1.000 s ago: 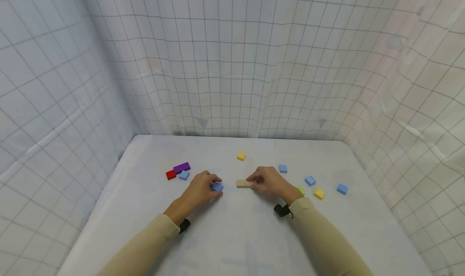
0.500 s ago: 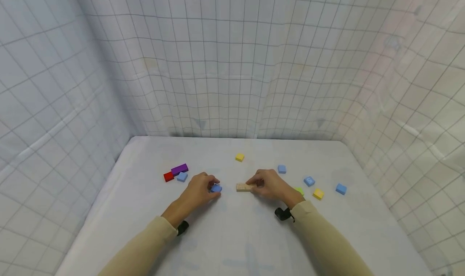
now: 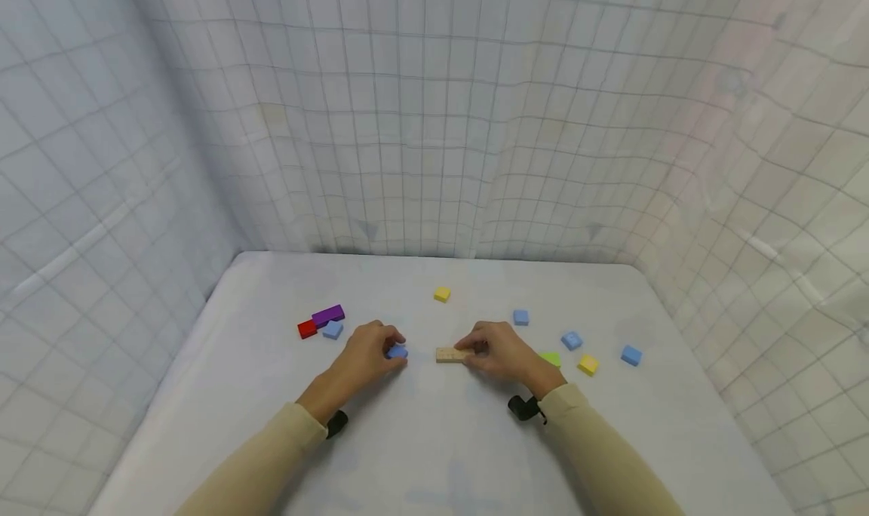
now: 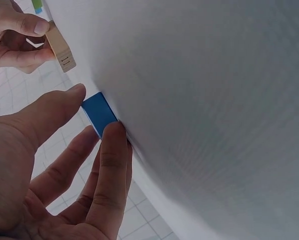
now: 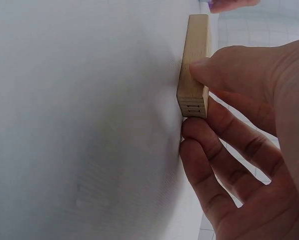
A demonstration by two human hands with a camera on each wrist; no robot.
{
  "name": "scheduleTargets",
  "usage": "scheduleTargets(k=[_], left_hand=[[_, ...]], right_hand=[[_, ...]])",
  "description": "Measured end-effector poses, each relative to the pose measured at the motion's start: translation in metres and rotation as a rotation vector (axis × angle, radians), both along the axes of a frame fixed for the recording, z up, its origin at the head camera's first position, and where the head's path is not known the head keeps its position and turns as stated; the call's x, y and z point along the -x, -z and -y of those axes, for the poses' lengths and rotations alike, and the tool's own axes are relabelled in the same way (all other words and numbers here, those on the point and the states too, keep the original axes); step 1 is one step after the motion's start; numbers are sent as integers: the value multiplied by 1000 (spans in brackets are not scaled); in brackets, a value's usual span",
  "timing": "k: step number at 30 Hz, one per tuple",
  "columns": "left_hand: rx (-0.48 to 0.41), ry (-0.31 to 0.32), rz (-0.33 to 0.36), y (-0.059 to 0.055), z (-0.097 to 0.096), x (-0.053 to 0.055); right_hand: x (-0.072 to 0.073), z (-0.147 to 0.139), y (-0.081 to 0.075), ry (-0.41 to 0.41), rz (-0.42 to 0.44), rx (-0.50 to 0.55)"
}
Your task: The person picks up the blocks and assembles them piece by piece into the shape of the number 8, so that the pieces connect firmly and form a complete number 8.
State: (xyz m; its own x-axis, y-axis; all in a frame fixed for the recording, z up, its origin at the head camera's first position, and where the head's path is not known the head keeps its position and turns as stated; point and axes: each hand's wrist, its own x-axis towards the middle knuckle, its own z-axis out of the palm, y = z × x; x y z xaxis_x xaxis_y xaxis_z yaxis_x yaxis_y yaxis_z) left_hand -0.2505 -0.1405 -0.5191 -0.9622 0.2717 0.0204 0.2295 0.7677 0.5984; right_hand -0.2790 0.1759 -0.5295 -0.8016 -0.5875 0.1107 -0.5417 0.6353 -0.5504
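Note:
My left hand (image 3: pixel 363 356) holds a small blue block (image 4: pixel 99 114) between thumb and fingertips, low over the white table. In the left wrist view, the thumb meets one end of it and the fingers the other. To its right, my right hand (image 3: pixel 501 351) pinches a longer plain wooden block (image 5: pixel 193 55) by its right part. Dark marks show on the wooden block's end face in both wrist views. A short gap separates the wooden block's left end from the left hand's fingertips.
On the table (image 3: pixel 434 440), a red block (image 3: pixel 307 329), a purple block (image 3: pixel 329 316) and a blue block (image 3: pixel 333 330) sit left. A yellow block (image 3: pixel 442 294) lies behind. Rightward are a green block (image 3: pixel 551 358), a yellow block (image 3: pixel 588 364) and several blue ones (image 3: pixel 631 355). Gridded cloth (image 3: pixel 434 124) surrounds the table.
My right hand has drawn the wooden block slightly toward me. The left hand keeps its hold on the blue block, nearly still. The whole head view has shifted a little.

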Motion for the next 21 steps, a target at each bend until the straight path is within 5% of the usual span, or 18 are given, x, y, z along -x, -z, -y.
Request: scheduleTargets(k=[21], left_hand=[[-28,60,16,-3,-10,3]], right_hand=[[-4,-2,-3,-4,20,-36]])
